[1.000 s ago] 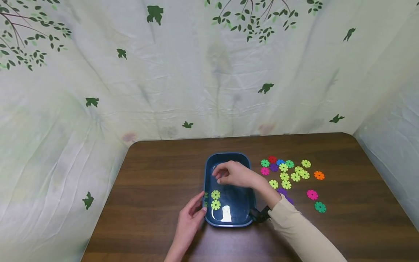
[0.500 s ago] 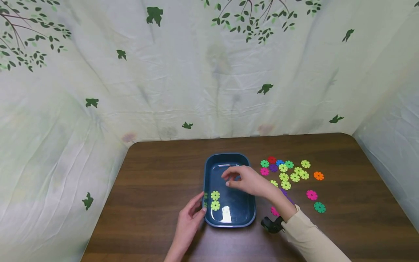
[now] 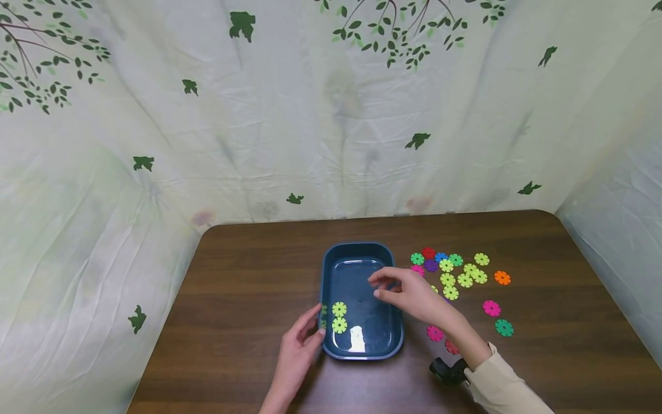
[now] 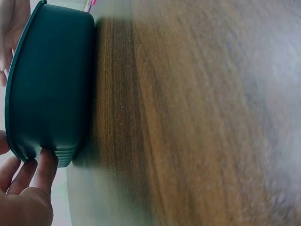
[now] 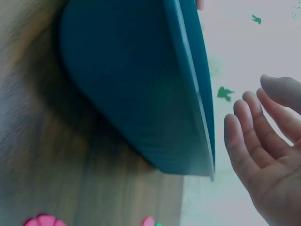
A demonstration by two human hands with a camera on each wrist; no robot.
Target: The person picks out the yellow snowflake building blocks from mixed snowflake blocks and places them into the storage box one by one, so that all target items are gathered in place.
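The left hand (image 3: 300,348) pinches the long rim of the blue tray (image 3: 363,307) at about 8 o'clock, its thumb at the rim and its fingers pressed against the outer wall. The right hand (image 3: 414,296) is raised at the tray's 3 o'clock edge, fingers loosely bent, with a gap showing between thumb and forefinger; its fingertips reach over the tray floor. Inside the tray, two yellow-green discs (image 3: 339,317) sit just beside each other towards 8 o'clock, close to the left wall, with bare floor from them up to the 12 o'clock end. Outside, a group of coloured discs (image 3: 464,280) spreads around 2 to 3 o'clock, near the right rim, some partly hidden by the right hand. An orange disc (image 3: 502,278), a pink disc (image 3: 491,308) and a teal disc (image 3: 505,328) lie farther out around 3 o'clock. A black wrist camera (image 3: 447,372) hangs at 4 o'clock. The wooden table (image 3: 253,276) leaves a wide stretch at 9 o'clock and a narrower strip at 12 before its far edge meets the patterned cloth (image 3: 320,115).
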